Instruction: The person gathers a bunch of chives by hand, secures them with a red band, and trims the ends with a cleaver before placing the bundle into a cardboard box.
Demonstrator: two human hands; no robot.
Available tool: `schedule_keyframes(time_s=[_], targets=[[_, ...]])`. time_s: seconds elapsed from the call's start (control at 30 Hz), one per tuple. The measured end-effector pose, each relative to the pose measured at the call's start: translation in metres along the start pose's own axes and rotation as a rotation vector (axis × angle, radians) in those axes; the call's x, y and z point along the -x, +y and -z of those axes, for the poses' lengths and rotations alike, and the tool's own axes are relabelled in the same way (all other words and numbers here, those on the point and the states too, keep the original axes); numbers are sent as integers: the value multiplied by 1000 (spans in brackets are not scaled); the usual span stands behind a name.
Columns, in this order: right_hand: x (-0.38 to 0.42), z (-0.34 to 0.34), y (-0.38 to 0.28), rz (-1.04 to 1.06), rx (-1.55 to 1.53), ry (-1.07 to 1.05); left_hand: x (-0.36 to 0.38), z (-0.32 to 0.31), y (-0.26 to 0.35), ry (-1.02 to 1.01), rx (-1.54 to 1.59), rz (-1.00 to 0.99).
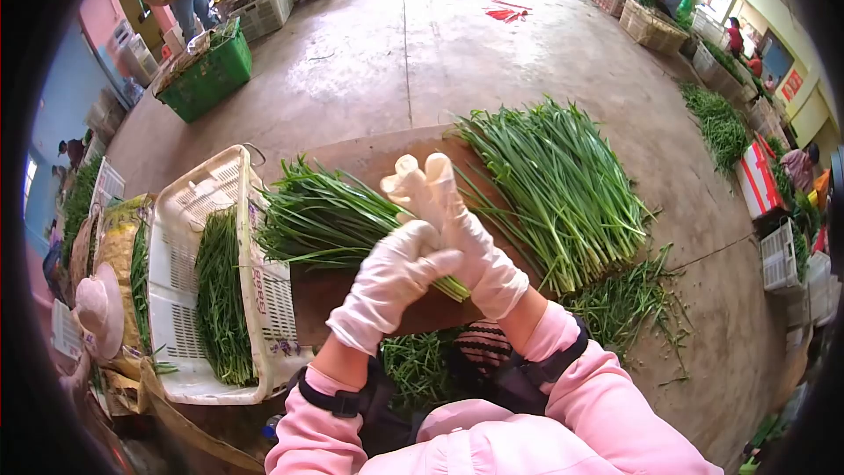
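My left hand [393,274], in a white glove, is closed around a bunch of garlic chives [330,215]. The leafy tips fan out to the left, and the cut ends poke out below the fingers near my right wrist. My right hand [459,229], also gloved, is raised against the left hand with its fingers stretched upward; its palm is partly hidden. A large pile of garlic chives [558,193] lies on the brown board [387,145] to the right. Left of the bunch, a white plastic crate [167,290] holds more chives [224,299].
Loose trimmings [637,303] lie on the floor at right and between my knees. A green bin [207,75] stands at the far left. Red strips [505,13] lie on the concrete floor. A pale hat [99,308] is beside the crate. Other people and crates line both walls.
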State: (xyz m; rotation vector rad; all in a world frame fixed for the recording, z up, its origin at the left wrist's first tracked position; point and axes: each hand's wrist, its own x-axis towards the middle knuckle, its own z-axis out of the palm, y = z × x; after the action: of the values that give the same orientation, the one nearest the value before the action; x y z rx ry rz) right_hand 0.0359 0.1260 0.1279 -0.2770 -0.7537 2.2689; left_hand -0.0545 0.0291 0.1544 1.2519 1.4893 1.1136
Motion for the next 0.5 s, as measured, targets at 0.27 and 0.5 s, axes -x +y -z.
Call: schedule_keyframes(time_s=[0.27, 0.5], targets=[[34, -15, -17, -142, 358, -100, 4, -3, -30, -304, 276, -87], [21, 2, -31, 40, 520, 65, 8, -2, 4, -320, 451, 196]])
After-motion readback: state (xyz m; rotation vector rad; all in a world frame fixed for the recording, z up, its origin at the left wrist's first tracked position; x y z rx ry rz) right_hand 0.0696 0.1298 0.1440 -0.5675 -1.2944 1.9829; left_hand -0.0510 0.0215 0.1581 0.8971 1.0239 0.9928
